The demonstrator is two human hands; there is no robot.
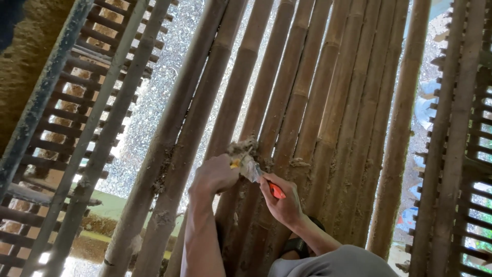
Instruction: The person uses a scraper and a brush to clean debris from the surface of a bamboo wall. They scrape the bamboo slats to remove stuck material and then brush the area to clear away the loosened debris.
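Background was pale gravel ground [154, 97], seen through gaps in a run of brown bamboo poles [287, 102] that filled the centre of the frame, leaning from lower left to upper right. Slatted dark lattice panels [66, 118] sat at left and another at the far right edge [471, 154]. Earthy wall surface showed at the upper left corner. Blue and white scraps [426, 105] lay on the ground at right, behind the poles; couldn't tell if they were packaging. No readable labels or signs visible.

Clumps of grey-brown mud [241, 147] stuck to the poles at mid-frame, with more crumbs smeared on neighbouring poles lower down.

Left hand [215, 174] was at centre, fingers curled closed, pressed against the poles just below the mud clump, touching a small yellow bit [234, 164] at the blade end. Whether it gripped that bit or just steadied it, couldn't tell.

Right hand [282, 202] was just right of and below it, clenched round the orange handle [277, 191] of a small trowel [252, 169]. The mud-caked blade pointed up-left into the clump, between both hands.

Grey sleeve [333, 262] at the bottom edge.
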